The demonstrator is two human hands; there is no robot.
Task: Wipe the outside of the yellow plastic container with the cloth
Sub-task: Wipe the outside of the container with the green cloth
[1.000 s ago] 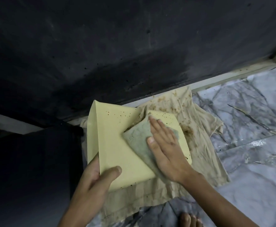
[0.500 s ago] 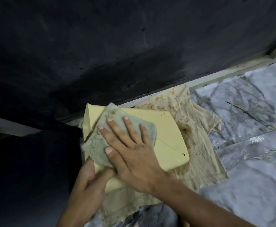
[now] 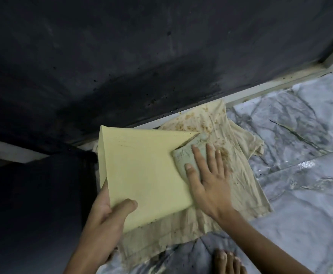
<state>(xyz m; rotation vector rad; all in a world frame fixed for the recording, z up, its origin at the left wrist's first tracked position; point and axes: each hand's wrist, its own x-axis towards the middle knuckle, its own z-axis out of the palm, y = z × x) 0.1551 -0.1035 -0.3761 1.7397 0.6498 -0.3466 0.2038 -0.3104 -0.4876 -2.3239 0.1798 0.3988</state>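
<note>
The yellow plastic container [image 3: 142, 171] lies upturned with its broad flat face toward me, resting on a stained beige rag. My left hand [image 3: 106, 220] grips its near left corner, thumb on top. My right hand [image 3: 209, 178] lies flat, fingers spread, pressing a grey-green cloth [image 3: 185, 157] against the container's right edge. Part of the cloth is hidden under my palm. The yellow face looks mostly free of specks, with a few faint marks near its top.
The stained beige rag [image 3: 238, 175] is spread on the grey marble floor [image 3: 300, 194], with brown crumbs at its far end. A dark wall [image 3: 142, 56] and a pale skirting strip [image 3: 260, 86] rise just behind. My bare toes [image 3: 227, 262] show at the bottom edge.
My right hand has swept the cloth from the container's upper left across to its right edge. The specks seen on the yellow face one second ago are mostly gone. My left hand keeps its hold.
</note>
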